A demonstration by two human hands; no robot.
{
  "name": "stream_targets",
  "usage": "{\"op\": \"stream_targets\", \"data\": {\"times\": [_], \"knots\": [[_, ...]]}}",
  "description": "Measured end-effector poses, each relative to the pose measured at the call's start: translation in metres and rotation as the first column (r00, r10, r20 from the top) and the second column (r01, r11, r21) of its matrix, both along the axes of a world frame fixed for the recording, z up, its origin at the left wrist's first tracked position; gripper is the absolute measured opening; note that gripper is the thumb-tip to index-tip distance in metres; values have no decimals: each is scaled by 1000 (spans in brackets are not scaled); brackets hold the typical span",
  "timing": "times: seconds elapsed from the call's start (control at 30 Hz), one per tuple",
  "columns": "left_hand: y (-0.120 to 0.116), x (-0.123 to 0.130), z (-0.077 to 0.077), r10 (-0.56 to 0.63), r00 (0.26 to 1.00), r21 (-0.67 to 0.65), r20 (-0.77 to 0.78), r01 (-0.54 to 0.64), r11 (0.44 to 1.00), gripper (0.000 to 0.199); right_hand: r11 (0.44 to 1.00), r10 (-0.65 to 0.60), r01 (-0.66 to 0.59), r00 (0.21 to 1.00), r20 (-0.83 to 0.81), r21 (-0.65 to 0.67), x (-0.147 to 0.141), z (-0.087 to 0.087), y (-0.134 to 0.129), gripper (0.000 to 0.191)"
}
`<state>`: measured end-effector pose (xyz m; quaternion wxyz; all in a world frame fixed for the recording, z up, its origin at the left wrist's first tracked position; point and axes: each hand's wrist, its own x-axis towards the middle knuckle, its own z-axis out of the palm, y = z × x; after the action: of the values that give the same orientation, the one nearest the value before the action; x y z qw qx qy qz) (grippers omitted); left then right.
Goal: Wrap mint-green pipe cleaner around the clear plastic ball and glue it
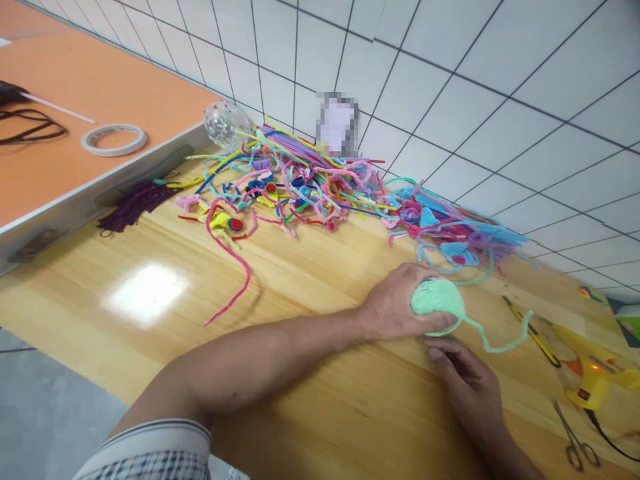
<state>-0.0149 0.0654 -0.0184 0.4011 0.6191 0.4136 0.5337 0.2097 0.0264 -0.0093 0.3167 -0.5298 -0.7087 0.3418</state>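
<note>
My left hand (393, 303) is wrapped around a pale green ball (436, 297) that looks coiled from fuzzy pipe cleaner, its thumb pressed along the lower side. A loose green tail (493, 348) curls out from the ball to the right, above the wooden table. Just below the ball is my right hand (467, 380), its fingers curled and thumb close to the index finger. Whatever those fingertips may pinch is hidden. Closest to the right hand lie a yellow utility knife (533, 332), a yellow glue gun (595, 370) with a lit orange light, and scissors (575, 440).
Along the tiled wall stretches a tangled heap of colourful pipe cleaners (310, 187). A pink strand (240, 267) trails toward me. Purple tassel-like material (135, 205) and a clear speckled ball (227, 125) lie left. Beyond a raised edge, an orange surface holds a tape roll (114, 140).
</note>
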Motion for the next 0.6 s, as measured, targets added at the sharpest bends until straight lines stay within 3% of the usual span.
{"op": "stream_targets", "data": {"times": [0.6], "knots": [[-2, -3, -4, 30, 1000, 18, 1, -30, 999, 73, 998, 44, -45, 999, -20, -45, -9, -4, 2, 29]]}}
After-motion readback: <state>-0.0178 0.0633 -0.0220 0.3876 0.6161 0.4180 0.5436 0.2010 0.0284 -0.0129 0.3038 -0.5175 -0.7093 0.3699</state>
